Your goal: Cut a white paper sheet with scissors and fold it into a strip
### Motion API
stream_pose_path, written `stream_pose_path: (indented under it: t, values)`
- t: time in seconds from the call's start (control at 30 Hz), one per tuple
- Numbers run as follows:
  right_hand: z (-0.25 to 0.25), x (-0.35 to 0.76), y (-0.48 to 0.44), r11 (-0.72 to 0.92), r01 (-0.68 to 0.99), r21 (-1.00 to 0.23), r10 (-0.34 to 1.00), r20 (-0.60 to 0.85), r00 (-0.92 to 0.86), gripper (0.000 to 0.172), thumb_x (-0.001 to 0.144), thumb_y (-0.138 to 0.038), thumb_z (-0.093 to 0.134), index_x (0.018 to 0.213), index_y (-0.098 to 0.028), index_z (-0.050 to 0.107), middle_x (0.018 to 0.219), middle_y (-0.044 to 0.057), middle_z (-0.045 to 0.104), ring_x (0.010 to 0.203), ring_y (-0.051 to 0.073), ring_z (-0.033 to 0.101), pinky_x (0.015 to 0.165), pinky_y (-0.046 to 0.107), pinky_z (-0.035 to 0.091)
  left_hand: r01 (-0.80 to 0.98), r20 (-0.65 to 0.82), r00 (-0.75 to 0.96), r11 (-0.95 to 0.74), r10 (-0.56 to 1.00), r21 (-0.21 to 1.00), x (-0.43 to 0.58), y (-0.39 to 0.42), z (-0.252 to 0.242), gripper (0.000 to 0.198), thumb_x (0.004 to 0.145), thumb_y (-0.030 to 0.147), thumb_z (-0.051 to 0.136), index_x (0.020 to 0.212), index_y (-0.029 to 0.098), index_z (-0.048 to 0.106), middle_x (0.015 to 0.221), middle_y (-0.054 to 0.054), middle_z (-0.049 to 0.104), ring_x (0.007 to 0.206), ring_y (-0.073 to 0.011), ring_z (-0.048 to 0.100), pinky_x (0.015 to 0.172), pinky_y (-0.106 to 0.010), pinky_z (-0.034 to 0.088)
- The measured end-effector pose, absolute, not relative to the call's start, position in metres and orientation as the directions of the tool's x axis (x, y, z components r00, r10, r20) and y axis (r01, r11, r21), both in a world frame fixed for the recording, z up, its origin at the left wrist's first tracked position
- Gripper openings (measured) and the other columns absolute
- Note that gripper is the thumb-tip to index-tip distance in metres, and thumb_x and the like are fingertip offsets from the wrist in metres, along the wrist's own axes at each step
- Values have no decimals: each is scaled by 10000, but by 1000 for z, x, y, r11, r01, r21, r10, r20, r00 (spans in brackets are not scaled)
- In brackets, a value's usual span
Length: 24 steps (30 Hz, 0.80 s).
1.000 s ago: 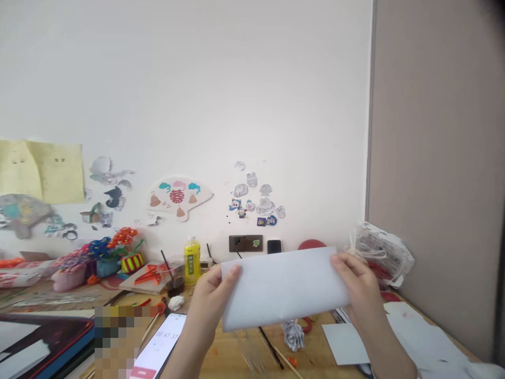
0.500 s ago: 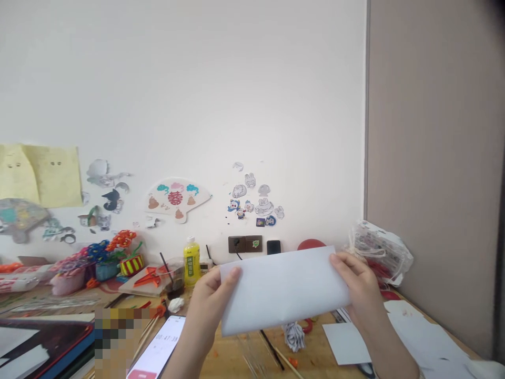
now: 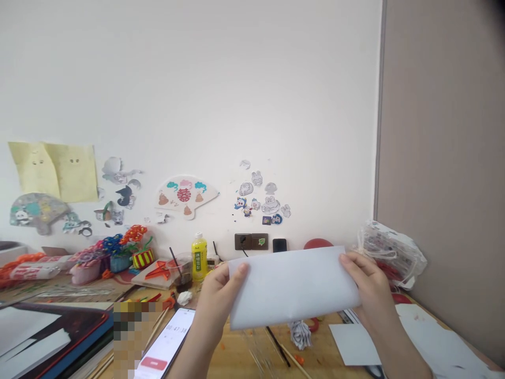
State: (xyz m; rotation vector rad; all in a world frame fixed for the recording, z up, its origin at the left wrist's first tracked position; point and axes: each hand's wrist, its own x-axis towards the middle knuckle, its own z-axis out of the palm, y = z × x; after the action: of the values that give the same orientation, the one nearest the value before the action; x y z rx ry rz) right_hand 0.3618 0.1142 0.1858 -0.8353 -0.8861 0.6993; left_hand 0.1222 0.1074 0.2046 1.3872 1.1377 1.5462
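Observation:
A white sheet of paper [image 3: 294, 289], wide and narrow in shape, is held up above the table by both of my hands. My left hand [image 3: 223, 292] pinches its left end, thumb on the near face and fingers behind. At the right end my right hand [image 3: 365, 279] grips the upper corner the same way, its fingertips partly hidden. Below the sheet, a crumpled grey-white paper flower [image 3: 300, 335] lies on the wooden table. A square white paper piece [image 3: 354, 343] lies under my right forearm.
A phone showing a timer [image 3: 168, 342] lies left of my left forearm. Behind are a yellow bottle [image 3: 199, 258], a cup of dark liquid [image 3: 183, 276] and pipe-cleaner flowers [image 3: 134, 239]. A plastic bag [image 3: 394, 255] stands at right; thin sticks [image 3: 278, 345] lie in front.
The view has turned slightly left, so the background sits further right. Both hands keep hold of the sheet, with no clear change in grip.

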Motion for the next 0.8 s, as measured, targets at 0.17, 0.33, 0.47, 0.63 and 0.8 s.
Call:
stream_pose_path:
  t: [0.17, 0.33, 0.47, 0.63, 0.8]
  values:
    - [186, 361, 115, 517, -153, -842, 799, 411, 439, 316, 540, -451, 737, 596, -181, 582, 572, -25, 529, 541, 120, 431, 459, 206, 338, 36, 326, -145, -324, 934, 945, 120, 107, 205, 360, 640, 506, 606, 601, 148, 585, 552, 18, 525, 499, -109, 418, 443, -195, 302]
    - [182, 363, 117, 531, -155, -833, 802, 435, 410, 288, 583, -437, 716, 624, -182, 589, 564, -29, 522, 528, 120, 431, 458, 214, 332, 42, 316, -130, -314, 940, 949, 119, 109, 205, 381, 620, 524, 616, 645, 144, 608, 585, -3, 565, 517, -130, 456, 450, -210, 334]
    - [180, 366, 118, 540, -124, -833, 797, 458, 394, 257, 628, -421, 687, 651, -180, 599, 591, -23, 529, 563, 129, 449, 486, 220, 345, 44, 295, -154, -292, 943, 955, 120, 108, 207, 395, 591, 539, 630, 639, 147, 617, 562, 2, 571, 499, -132, 461, 439, -210, 335]
    - [181, 365, 118, 542, -139, -829, 799, 457, 390, 245, 634, -409, 681, 634, -183, 587, 604, -30, 522, 572, 122, 442, 494, 215, 342, 58, 299, -182, -294, 937, 954, 121, 107, 209, 380, 573, 531, 643, 590, 152, 615, 509, 26, 539, 465, -111, 427, 417, -198, 302]
    - [181, 365, 119, 541, -133, -830, 795, 454, 403, 256, 637, -408, 683, 612, -179, 571, 598, -33, 492, 575, 116, 415, 491, 208, 326, 55, 291, -170, -286, 942, 957, 120, 107, 209, 377, 590, 524, 637, 628, 149, 624, 543, 13, 568, 497, -120, 453, 439, -203, 324]
